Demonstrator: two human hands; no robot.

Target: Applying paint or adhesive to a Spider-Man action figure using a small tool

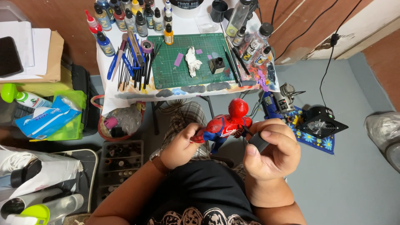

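Red and blue plastic figure point(225, 125) held above the lap, off the table's near edge, head toward the table. Left hand point(180, 146) clamped on its lower body, thumb on top. Right hand point(271, 146) closed around a small dark grey block point(258, 141), pressed just beside the figure's shoulder. Hands near each other, not touching. Beyond them, small white table point(125, 89) with a green cutting mat point(185, 62) at its centre; on the mat a crumpled white lump point(192, 61), a small black pot point(216, 65), purple scraps point(178, 59). Paint smears along the table's near edge. Row of paint bottles point(125, 18) across the far left corner, one orange-capped bottle point(168, 34) at the mat's far edge. Brushes and blue-handled tools point(133, 66) fanned at the left edge; more brushes and dropper bottles point(250, 46) at the right edge. Left of the table, a green tray with a blue wipes pack point(46, 116), a green-capped bottle point(21, 98), stacked papers and a dark phone point(8, 54). Under the table's left corner, a basket with plastic bags point(123, 121); nearer, a tray of small jars point(121, 160). On the grey floor to the right, a black fan point(320, 123) on a floral cloth point(310, 139), cables running up to the wall. Nothing between the hands and the figure; table edge clear of them.
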